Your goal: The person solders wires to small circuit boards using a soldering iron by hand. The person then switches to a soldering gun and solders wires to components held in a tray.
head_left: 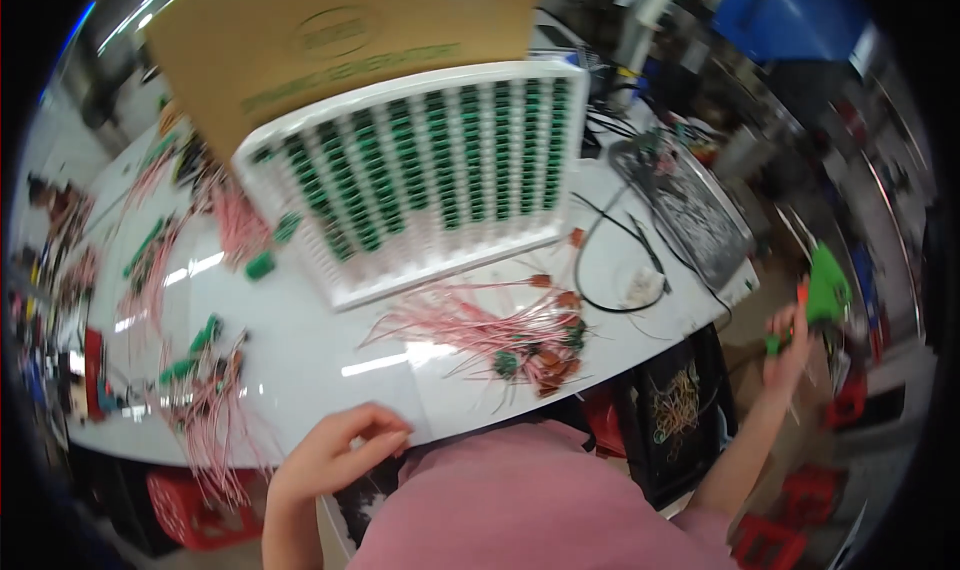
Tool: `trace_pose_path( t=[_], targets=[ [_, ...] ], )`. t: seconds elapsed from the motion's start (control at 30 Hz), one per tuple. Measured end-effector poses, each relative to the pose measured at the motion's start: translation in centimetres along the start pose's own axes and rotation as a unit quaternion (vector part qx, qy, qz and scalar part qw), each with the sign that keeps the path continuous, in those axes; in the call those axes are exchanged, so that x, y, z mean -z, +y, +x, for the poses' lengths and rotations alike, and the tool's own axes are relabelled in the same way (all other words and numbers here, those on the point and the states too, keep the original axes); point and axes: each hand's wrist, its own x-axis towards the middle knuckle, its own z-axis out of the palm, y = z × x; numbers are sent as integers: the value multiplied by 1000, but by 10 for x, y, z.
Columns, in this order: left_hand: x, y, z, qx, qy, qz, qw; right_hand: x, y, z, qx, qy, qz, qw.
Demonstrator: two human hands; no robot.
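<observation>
My left hand point(348, 448) hovers over the table's front edge, its fingers loosely bent and the thumb apart, with nothing seen in it. Far out to the right, my right hand point(787, 345) is closed on a green gun-shaped tool point(828, 288) with a bit of orange; blur hides the grip's details. Between the hands, a heap of pink wires point(470, 322) with brown and green end pieces lies on the white table point(320, 395). Behind it, a white foam tray point(455, 255) leans upright, filled with rows of small green parts point(470, 150).
A cardboard box point(350, 35) stands behind the foam tray. More bundles of pink wires point(215, 410) with green parts lie at the left. A metal tray point(690, 210) and a black cable point(590, 305) are at the right; below, a black crate point(675, 410) holds yellowish loops.
</observation>
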Motion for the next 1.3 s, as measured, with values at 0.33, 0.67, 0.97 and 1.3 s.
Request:
trace_pose_path(
  t=[0.33,0.67,0.97,1.3],
  targets=[
    [-29,34,18,-129,-37,68,989,-104,-40,-59,-74,-210,72,972],
    [-92,93,44,-285,-45,145,947,-93,-26,-50,-156,-233,28,959],
    [-4,38,30,-128,115,-106,979,-162,-9,-63,-152,-405,303,849],
    [130,5,22,-203,415,-286,840,-295,-2,-89,-177,-528,306,772]
  ],
)
